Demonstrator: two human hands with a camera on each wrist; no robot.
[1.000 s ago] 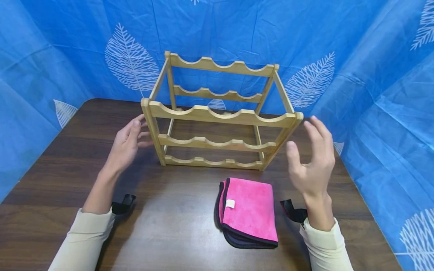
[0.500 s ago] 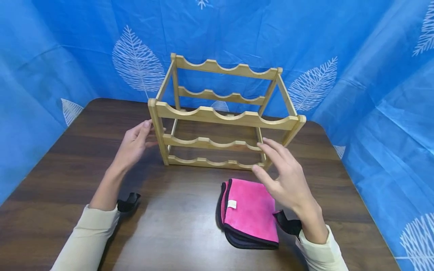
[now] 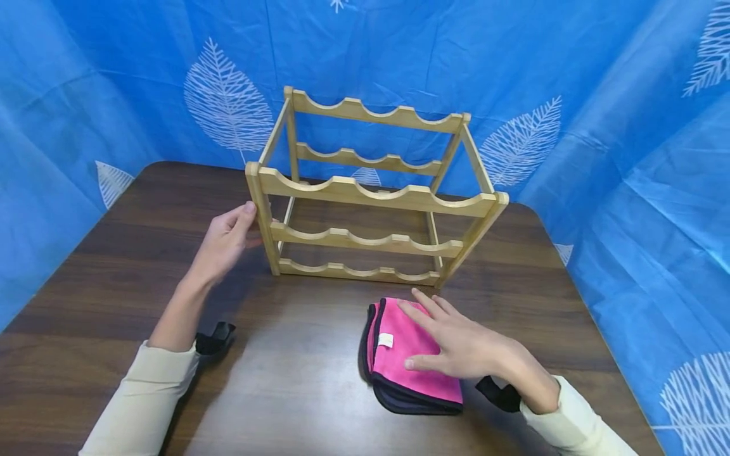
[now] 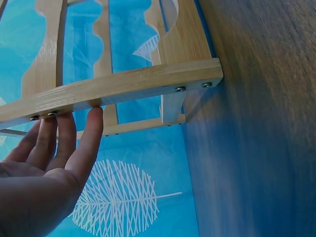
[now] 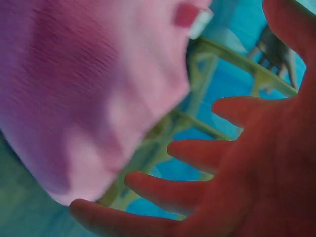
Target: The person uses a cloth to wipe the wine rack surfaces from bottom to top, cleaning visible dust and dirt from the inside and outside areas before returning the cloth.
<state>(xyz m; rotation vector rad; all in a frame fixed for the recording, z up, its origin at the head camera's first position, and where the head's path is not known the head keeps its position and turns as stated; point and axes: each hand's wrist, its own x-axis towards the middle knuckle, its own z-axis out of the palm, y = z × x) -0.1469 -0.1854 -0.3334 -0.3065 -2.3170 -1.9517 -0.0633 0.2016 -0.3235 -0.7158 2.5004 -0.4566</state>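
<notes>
A wooden wine rack [image 3: 362,237] with scalloped bars stands upright on the brown table. At its left side, my left hand [image 3: 224,244] touches the front post [image 4: 123,86] with fingers mostly straight; the left wrist view has the fingertips against the post's screwed outer face. Front right of the rack lies a folded pink cloth [image 3: 396,364] with black edging and a small white tag [image 3: 385,340]. My right hand [image 3: 456,345] is over the cloth's right part, fingers spread, hiding some of it. Contact with the cloth cannot be told. The right wrist view shows the cloth [image 5: 74,98] beside the fingers.
The wooden table [image 3: 274,392] has rounded far corners. Behind the rack and along both sides hangs a blue curtain [image 3: 376,57] with white leaf prints. Black straps [image 3: 215,339] are at both wrists, next to pale sleeves [image 3: 142,392].
My right hand has moved from beside the rack's right post, leftward and down to over the pink cloth. My left hand has come in against the left post. Rack and cloth stay in place.
</notes>
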